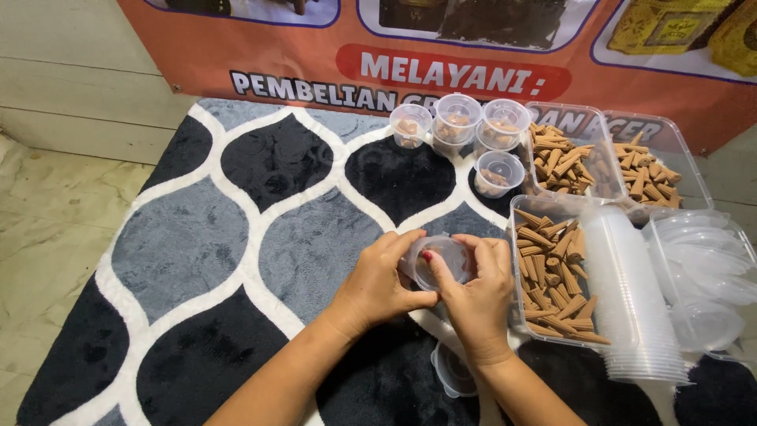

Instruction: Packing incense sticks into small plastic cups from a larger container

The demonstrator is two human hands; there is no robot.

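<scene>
Both hands meet over a small clear plastic cup (pixel 443 260) above the patterned rug. My left hand (pixel 380 280) grips its left side with the thumb under the rim. My right hand (pixel 477 293) presses on the clear lid from the right, thumb on top. What the cup holds is hidden by my fingers. Another small clear cup (pixel 451 371) lies on the rug under my right wrist.
Several lidded cups (pixel 457 118) with brown cones stand at the back. Clear trays of brown cones (pixel 552 272) (pixel 564 158) (pixel 643 170) sit right. A stack of empty cups (pixel 631 292) lies on its side beside a tray of lids (pixel 702 268). An orange banner (pixel 315 47) hangs behind.
</scene>
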